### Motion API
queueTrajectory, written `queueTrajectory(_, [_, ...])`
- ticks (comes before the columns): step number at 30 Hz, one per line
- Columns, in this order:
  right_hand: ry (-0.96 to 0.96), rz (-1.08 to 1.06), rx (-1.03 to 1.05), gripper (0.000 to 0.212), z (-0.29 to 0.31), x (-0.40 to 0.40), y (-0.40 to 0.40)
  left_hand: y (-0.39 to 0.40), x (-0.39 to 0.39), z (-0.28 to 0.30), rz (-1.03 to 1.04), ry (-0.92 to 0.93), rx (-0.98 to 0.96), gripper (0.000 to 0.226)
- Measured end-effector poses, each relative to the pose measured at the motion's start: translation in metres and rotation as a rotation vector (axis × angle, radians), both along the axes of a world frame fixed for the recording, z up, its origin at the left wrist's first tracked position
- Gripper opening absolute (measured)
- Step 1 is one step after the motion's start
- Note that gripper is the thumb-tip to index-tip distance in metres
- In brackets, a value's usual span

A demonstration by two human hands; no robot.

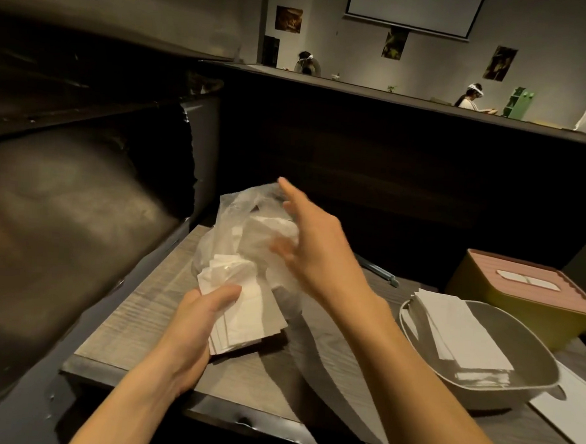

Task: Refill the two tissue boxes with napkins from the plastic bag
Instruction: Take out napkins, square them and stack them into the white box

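A clear plastic bag (231, 225) holding white napkins lies on the wooden table (162, 320). My left hand (198, 314) grips a stack of white napkins (244, 316) at the bag's near end, thumb on top. My right hand (312, 243) hovers over the bag with fingers spread and straight, motion-blurred, holding nothing. To the right, a grey open tissue box (529, 377) holds a pile of folded napkins (459, 335). Behind it stands a yellow tissue box (520, 304) with a pink slotted lid (535, 281).
A dark padded bench (55, 207) runs along the left of the table. A dark partition wall (392, 152) rises behind the table. A grey-blue pen-like object (381, 273) lies near the back edge. White paper (575, 414) lies at the far right. Other people sit beyond the partition.
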State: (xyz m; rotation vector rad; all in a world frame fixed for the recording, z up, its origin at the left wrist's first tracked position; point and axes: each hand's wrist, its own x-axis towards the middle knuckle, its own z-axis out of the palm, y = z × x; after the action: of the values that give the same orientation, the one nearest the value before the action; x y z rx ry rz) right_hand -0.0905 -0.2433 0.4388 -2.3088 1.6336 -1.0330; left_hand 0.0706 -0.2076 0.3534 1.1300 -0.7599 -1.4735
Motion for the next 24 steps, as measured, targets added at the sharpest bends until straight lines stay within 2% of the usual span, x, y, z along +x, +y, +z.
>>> queueTrajectory(2, [-0.293, 0.044, 0.037, 0.086, 0.002, -0.017, 0.02, 0.001, -0.004, -0.001, -0.017, 0.018, -0.008, 0.027])
queueTrajectory(5, [-0.884, 0.173, 0.152, 0.075, -0.01, -0.034, 0.046, 0.007, -0.017, 0.003, -0.061, 0.037, -0.02, 0.021])
queueTrajectory(6, [-1.013, 0.194, 0.197, 0.072, -0.018, -0.037, 0.05, 0.009, -0.023, 0.004, -0.089, 0.054, -0.022, 0.021])
queueTrajectory(8, [-1.123, 0.188, 0.247, 0.067, -0.04, -0.038, 0.055, 0.011, -0.034, 0.005, -0.127, 0.095, -0.035, 0.029])
queueTrajectory(10, [-1.126, 0.142, 0.249, 0.064, -0.059, -0.037, 0.058, 0.013, -0.043, 0.006, -0.159, 0.131, -0.049, 0.038])
queueTrajectory(13, [-1.091, 0.083, 0.233, 0.064, -0.075, -0.039, 0.06, 0.014, -0.053, 0.004, -0.196, 0.142, -0.066, 0.034])
queueTrajectory(18, [-0.898, 0.095, 0.174, 0.07, -0.082, -0.037, 0.065, 0.015, -0.053, 0.003, -0.16, 0.205, -0.061, 0.032])
queueTrajectory(22, [-0.879, 0.082, 0.102, 0.071, -0.085, -0.033, 0.064, 0.02, -0.049, 0.008, -0.202, 0.296, -0.044, 0.047])
queueTrajectory(24, [-0.862, 0.073, 0.083, 0.072, -0.086, -0.034, 0.061, 0.022, -0.049, 0.007, -0.235, 0.23, -0.066, 0.037])
